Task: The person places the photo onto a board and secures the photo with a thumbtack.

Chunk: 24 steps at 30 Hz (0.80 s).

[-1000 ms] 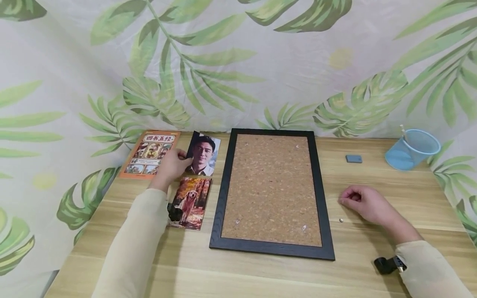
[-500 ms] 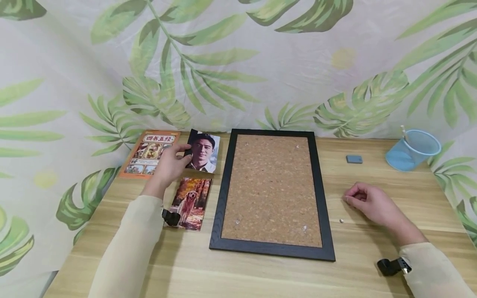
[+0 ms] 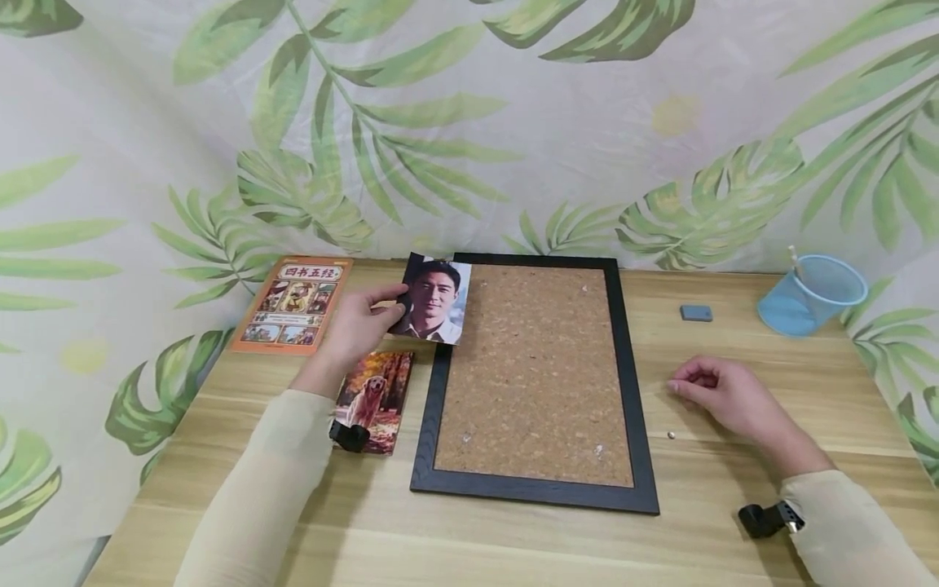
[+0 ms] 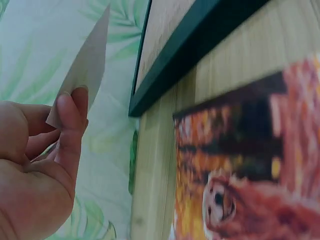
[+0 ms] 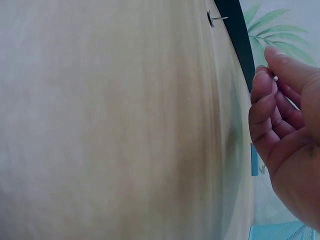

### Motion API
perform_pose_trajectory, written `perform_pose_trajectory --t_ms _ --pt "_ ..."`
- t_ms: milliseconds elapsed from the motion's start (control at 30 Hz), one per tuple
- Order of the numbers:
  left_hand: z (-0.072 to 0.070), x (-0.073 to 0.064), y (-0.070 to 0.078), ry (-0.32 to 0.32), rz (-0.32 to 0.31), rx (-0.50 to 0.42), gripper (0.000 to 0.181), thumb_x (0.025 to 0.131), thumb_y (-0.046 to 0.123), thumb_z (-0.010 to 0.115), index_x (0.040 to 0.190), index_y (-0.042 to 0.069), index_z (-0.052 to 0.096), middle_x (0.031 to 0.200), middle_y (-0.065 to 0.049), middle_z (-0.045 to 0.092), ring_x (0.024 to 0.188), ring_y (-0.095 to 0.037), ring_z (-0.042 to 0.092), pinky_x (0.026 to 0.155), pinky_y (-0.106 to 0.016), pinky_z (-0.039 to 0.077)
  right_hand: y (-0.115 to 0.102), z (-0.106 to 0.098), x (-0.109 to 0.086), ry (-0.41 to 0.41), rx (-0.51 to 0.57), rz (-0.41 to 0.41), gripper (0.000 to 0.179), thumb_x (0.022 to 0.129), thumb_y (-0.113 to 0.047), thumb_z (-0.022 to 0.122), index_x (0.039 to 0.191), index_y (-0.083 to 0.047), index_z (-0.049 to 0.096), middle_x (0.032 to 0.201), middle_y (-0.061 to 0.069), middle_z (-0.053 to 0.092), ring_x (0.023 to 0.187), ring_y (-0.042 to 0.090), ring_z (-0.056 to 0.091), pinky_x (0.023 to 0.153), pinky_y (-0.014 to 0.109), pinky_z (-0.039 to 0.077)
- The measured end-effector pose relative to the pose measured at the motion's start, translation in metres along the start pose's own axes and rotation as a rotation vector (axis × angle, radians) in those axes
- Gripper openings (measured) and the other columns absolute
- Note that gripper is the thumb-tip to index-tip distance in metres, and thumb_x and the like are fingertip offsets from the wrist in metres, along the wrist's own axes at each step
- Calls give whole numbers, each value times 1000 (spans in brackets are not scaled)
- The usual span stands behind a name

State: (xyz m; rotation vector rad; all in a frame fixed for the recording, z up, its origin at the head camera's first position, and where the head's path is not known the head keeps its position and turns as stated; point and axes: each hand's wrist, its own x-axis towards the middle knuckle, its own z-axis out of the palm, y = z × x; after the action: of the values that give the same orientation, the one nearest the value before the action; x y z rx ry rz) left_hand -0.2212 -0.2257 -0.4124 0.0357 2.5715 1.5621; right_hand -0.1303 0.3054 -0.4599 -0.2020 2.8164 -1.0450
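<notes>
My left hand (image 3: 359, 326) pinches a portrait photo (image 3: 440, 302) by its left edge, between thumb and fingers. The photo overlaps the upper left border of a black-framed cork board (image 3: 535, 367); its pale side (image 4: 89, 62) shows in the left wrist view, lifted off the table. My right hand (image 3: 722, 395) is right of the board, low over the table, fingers curled. A tiny bright tip of what looks like a thumbtack (image 5: 275, 78) shows between its thumb and fingers, the remainder hidden. Another thumbtack (image 5: 216, 19) lies on the table beside the board.
An orange booklet (image 3: 293, 306) lies at the back left. A photo of a dog (image 3: 374, 399) lies between the left forearm and the board. At the back right are a small blue-grey block (image 3: 696, 313) and a blue mesh cup (image 3: 807, 297), tilted, with a thin stick inside.
My left hand has picked the portrait photo up from the table beside the booklet and moved it right, over the board's left edge. My right hand has stayed nearly in place.
</notes>
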Motion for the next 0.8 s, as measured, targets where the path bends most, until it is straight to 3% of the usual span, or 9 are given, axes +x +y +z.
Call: perform_pose_trajectory --t_ms 100,233,433,633,800 --pt "9 1 4 -40 16 -55 45 110 6 56 155 4 58 151 -25 58 85 5 66 70 -24 59 -2 -1 1 2 -2 -4 13 104 -19 74 104 -6 75 80 3 70 68 6 57 59 24 48" --pt "22 2 6 -72 8 -97 44 110 5 55 154 2 57 143 -25 58 74 -4 67 67 -35 64 -7 -3 4 -2 3 -13 14 105 -20 73 104 -6 74 76 3 69 66 9 59 57 25 48" --pt "40 5 7 -81 45 -75 41 109 6 57 149 -1 61 142 -26 64 75 0 68 66 -29 63 -14 -3 9 3 15 -35 12 104 -17 73 103 -5 75 79 4 73 68 10 65 60 24 52" --pt "56 7 13 -105 57 -61 40 108 6 59 147 0 64 137 -23 67 62 -5 57 55 -24 48 -22 1 15 29 21 -76 12 103 -16 75 106 -5 77 89 5 77 76 2 66 69 21 55" --pt "71 10 20 -142 58 -88 40 107 1 61 147 -1 63 139 -25 60 66 -8 63 65 -33 61 -28 4 20 29 16 -102 13 102 -16 76 109 -5 78 93 4 78 82 1 64 75 20 55"
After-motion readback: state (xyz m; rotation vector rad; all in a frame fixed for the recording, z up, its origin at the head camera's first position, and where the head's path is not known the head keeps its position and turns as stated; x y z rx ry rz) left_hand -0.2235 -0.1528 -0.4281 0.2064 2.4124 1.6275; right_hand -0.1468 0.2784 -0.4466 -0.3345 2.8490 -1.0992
